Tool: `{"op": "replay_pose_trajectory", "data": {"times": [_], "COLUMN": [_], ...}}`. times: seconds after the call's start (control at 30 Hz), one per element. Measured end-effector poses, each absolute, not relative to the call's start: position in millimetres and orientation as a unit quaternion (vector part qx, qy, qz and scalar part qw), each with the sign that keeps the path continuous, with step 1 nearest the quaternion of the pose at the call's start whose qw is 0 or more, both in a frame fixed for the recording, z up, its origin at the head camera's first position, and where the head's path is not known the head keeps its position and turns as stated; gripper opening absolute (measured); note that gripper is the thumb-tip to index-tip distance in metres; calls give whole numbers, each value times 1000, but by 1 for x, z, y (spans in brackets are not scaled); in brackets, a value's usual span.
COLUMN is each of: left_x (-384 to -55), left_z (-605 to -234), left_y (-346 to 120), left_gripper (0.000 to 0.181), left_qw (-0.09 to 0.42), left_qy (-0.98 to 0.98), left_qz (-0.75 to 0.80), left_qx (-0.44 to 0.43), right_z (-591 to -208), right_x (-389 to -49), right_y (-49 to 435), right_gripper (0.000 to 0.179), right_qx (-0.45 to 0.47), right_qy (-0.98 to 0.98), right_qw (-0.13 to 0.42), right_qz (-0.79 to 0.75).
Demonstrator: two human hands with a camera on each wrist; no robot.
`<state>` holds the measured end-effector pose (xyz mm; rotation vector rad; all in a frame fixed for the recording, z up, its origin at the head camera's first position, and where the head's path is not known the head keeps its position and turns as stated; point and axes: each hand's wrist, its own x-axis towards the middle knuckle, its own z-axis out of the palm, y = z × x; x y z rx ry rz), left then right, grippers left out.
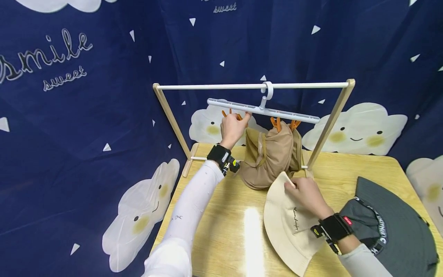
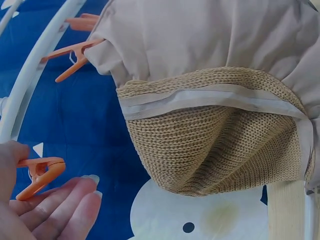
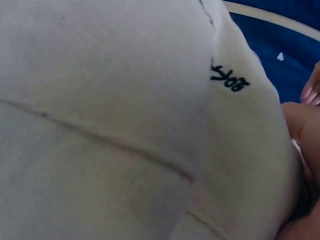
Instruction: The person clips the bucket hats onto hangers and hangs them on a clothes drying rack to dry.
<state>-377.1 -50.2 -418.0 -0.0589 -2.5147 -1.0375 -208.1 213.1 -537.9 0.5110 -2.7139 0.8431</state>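
Observation:
My left hand is raised to the white hanger on the rack's top rod. Its thumb and fingers pinch an orange clip on the hanger, and nothing is between the clip's tips. Right of that hand, a tan hat with a knitted part hangs folded from two more orange clips. Lower down, my right hand grips the brim edge of a cream bucket hat with dark lettering, tilted over the table. That hat fills most of the right wrist view.
The rack has a white top rod and wooden posts, standing at the back of the wooden table. A dark grey bucket hat lies at the right. A blue curtain with clouds hangs behind.

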Motion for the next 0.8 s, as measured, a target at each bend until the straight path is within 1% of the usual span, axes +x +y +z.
{"op": "replay_pose_trajectory", "data": {"times": [0.23,0.33,0.47,0.57,0.8], "left_x": [-371,-369,-368,-367,-367], "left_z": [-419,-419,-421,-421,-418], "left_y": [-41,-39,-36,-35,-29], "left_gripper": [59,59,56,55,54], "left_qw": [186,186,190,188,184], "left_qy": [-916,-919,-922,-925,-933], "left_qz": [-355,-346,-335,-327,-305], "left_qx": [-14,-26,-40,-44,-46], "right_z": [-511,-500,-487,-479,-473], "right_x": [-218,-224,-234,-240,-257], "right_y": [192,185,176,170,159], "right_gripper": [42,38,38,43,44], "right_qx": [174,171,166,167,184], "right_qy": [-928,-928,-932,-934,-929], "right_qw": [170,186,185,185,203], "right_qz": [284,275,264,257,249]}}
